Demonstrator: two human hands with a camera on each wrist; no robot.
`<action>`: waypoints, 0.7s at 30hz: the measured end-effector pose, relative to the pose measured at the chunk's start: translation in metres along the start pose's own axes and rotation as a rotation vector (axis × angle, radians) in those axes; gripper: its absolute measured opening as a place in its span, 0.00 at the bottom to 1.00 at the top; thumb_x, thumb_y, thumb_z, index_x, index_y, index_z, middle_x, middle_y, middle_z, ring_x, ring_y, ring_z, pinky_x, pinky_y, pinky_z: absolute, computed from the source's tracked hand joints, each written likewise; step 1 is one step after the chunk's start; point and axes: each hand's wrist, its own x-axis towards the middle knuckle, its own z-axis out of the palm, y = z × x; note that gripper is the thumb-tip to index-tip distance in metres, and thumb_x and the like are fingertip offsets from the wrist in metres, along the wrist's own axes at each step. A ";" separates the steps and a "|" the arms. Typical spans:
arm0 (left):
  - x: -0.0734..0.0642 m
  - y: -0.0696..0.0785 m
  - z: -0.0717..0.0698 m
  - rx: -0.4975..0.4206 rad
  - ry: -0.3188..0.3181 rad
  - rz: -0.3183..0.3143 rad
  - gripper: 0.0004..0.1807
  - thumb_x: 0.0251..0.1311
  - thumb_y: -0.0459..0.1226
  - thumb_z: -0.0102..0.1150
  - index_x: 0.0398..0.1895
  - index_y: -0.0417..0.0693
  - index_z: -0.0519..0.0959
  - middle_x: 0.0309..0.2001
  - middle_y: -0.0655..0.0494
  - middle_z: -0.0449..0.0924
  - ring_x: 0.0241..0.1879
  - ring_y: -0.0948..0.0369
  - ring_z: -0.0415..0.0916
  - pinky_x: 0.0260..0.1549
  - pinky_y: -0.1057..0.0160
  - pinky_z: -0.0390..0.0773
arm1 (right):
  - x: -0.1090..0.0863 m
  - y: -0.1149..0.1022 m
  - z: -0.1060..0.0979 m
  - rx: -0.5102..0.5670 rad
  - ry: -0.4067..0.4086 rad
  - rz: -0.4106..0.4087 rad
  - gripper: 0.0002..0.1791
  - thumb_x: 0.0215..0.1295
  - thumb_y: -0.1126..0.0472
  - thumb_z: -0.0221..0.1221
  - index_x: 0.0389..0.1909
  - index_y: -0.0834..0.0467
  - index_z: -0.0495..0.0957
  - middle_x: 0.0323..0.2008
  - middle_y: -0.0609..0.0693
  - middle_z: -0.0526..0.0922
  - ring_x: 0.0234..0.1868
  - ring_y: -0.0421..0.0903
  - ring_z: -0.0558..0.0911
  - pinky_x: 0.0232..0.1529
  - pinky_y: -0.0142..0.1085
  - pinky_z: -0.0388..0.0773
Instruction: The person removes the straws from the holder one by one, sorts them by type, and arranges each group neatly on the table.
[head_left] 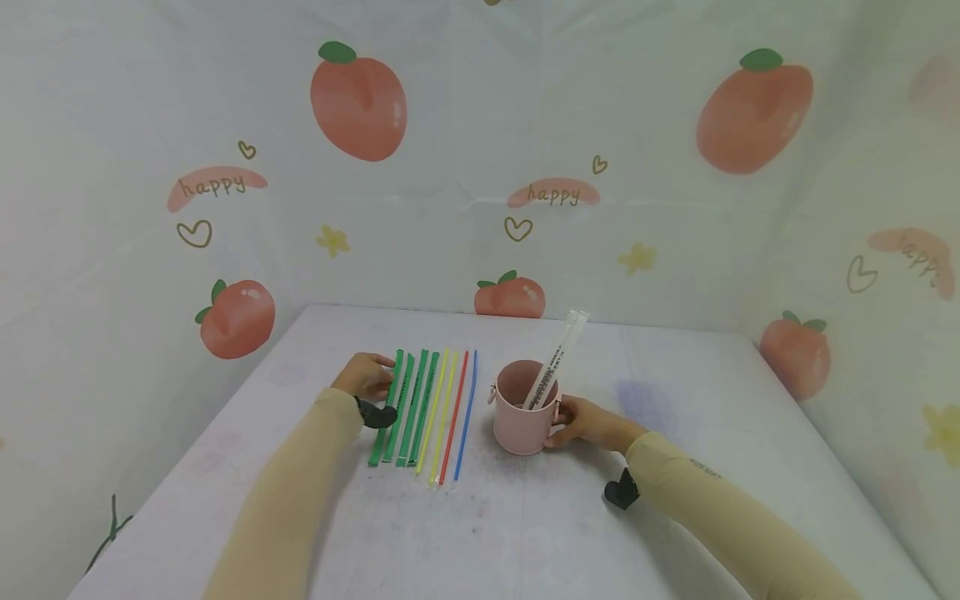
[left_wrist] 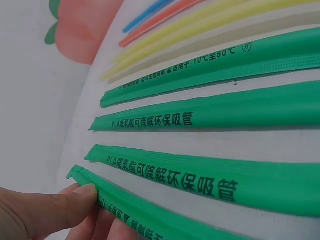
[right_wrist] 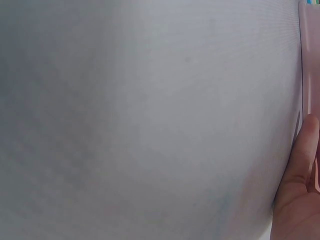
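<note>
My left hand pinches the outermost of several green paper-wrapped straws near its far end, thumb on top and fingertips underneath in the left wrist view. Beside it the other green-wrapped straws lie in a row. My right hand holds the right side of a small pink pail by its handle, thumb against the wall. The pail stands upright on the table, and white-wrapped straws lean out of it to the right. In the right wrist view only the pail's edge and part of the hand show.
Right of the green straws lie two yellow straws, a red straw and a blue straw, all in clear wrappers. A white cloth covers the table. Fruit-printed curtains stand behind and at both sides.
</note>
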 end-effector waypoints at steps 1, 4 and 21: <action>0.000 0.000 0.000 0.008 0.004 0.002 0.20 0.65 0.25 0.54 0.60 0.37 0.72 0.32 0.50 0.74 0.26 0.62 0.72 0.23 0.70 0.77 | 0.000 0.000 0.000 -0.002 0.001 -0.002 0.38 0.54 0.67 0.70 0.65 0.68 0.64 0.54 0.57 0.77 0.54 0.48 0.74 0.65 0.47 0.66; -0.001 0.000 0.002 0.031 0.006 0.011 0.20 0.64 0.25 0.54 0.60 0.36 0.72 0.31 0.50 0.74 0.25 0.63 0.71 0.22 0.70 0.77 | -0.001 0.000 0.000 0.003 0.000 -0.004 0.38 0.54 0.67 0.70 0.64 0.68 0.64 0.54 0.57 0.78 0.54 0.48 0.75 0.65 0.47 0.66; 0.005 -0.001 0.007 0.090 0.042 0.023 0.20 0.64 0.26 0.54 0.60 0.34 0.73 0.43 0.43 0.78 0.24 0.64 0.73 0.22 0.71 0.78 | -0.001 0.001 -0.001 -0.005 -0.008 -0.020 0.40 0.54 0.67 0.69 0.67 0.66 0.62 0.57 0.59 0.77 0.58 0.50 0.74 0.68 0.50 0.62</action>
